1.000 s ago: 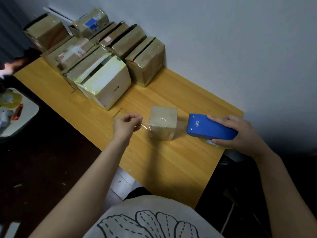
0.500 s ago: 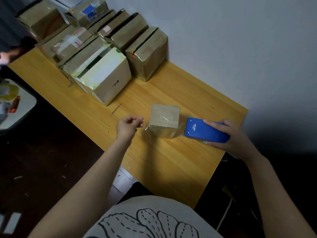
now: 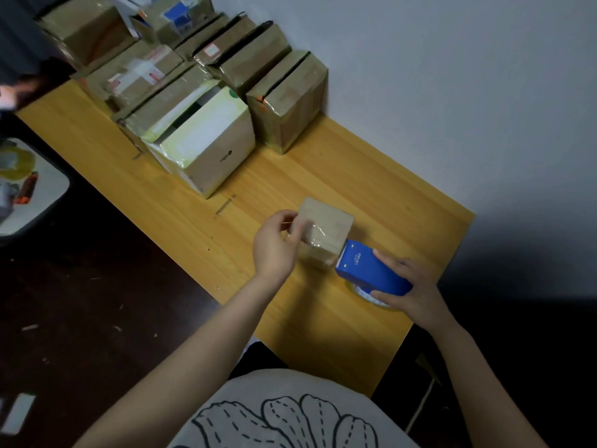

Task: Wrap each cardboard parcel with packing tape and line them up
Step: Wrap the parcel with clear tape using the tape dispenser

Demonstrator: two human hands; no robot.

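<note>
Pinched the loose end of the clear tape (image 3: 315,237) with the thumb and forefinger tips (image 3: 293,228) of the left hand (image 3: 274,250), other fingers curled in, right at the left face of the small parcel (image 3: 328,221). Gripped the blue tape dispenser (image 3: 371,273) in the right hand (image 3: 418,294), fingers (image 3: 386,257) laid close together over its top and thumb hooked under its near side, beside the yellowish tape roll (image 3: 363,294) showing beneath. Pressed the dispenser's toothed front against the parcel's lower right corner, touching it. Had the parcel on the wooden table (image 3: 323,334) toward its right end, about midway between the wall edge and the near edge; could not tell whether flat or tipped up on one edge. Saw a cluster of taped parcels (image 3: 287,98), brown and glossy, packed side by side along the wall edge toward the far left corner, with a white-topped box (image 3: 210,147) at the front of that group, well apart from the small parcel. Saw a pale tray (image 3: 48,202) beyond the table's left edge, over dark floor, holding blurred items too unclear to name. Wore a grey shirt (image 3: 290,412) with a black line print, at the bottom of the view
</note>
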